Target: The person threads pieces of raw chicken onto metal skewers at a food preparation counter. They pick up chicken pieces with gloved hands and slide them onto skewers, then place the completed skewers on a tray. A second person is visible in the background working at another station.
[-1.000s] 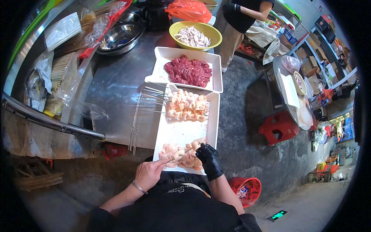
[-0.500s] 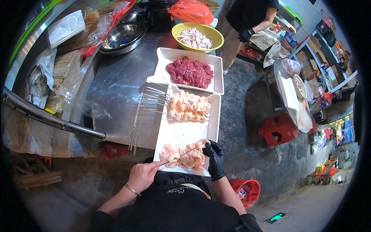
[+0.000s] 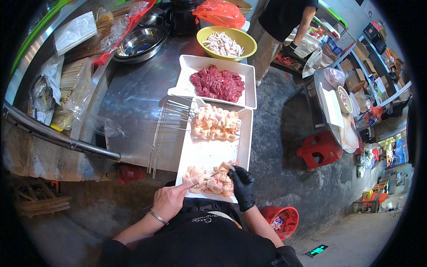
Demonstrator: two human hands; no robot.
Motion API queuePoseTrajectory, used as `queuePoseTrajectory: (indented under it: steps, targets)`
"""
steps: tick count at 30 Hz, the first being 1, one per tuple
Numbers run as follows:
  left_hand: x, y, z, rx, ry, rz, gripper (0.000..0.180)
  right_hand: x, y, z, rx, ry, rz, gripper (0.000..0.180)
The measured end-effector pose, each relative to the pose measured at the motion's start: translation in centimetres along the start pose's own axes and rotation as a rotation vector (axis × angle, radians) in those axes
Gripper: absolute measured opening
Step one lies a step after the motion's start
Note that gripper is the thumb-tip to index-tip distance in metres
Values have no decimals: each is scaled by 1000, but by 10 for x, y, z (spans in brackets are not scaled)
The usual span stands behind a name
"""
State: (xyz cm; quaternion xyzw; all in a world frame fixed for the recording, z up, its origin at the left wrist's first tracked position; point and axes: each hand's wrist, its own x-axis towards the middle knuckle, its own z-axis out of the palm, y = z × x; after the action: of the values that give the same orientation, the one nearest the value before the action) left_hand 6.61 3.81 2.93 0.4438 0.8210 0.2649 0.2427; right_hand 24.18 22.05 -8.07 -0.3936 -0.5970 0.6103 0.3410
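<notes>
Co-worker [image 3: 284,18] cut off at top edge; skewer [image 3: 209,176] tip hidden among chicken pieces [image 3: 209,182].

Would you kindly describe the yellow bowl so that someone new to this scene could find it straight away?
Start at the grey metal worktop and follow the row of white rectangular trays away from the person. Just past the far tray, which holds dark red minced meat, stands the round yellow plastic bowl of pale, whitish pieces. The shiny steel bowl to its left is empty and grey.
</notes>
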Motion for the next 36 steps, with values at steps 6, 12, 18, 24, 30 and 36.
queuePoseTrajectory:
  steps: [6,12,18,24,30,36]
  targets:
    - [-2,-9,-1,-116,36,39,22,8,-23,7,417,161,321,19]
    - [0,-16,-3,-178,9,87,21,16,-23,7,498,177,368,17]
    - [8,-24,-12,-223,-84,99,21,22,-31,-2,564,106,465,15]
    - [17,-57,-1,-519,-277,-65,20,27,-21,-19,837,27,726,15]
    - [20,-53,15,-584,-270,-60,20,28,-1,-21,985,-95,781,18]
    - [15,-16,21,-17,133,223,20,24,-15,-4,947,-66,785,25]
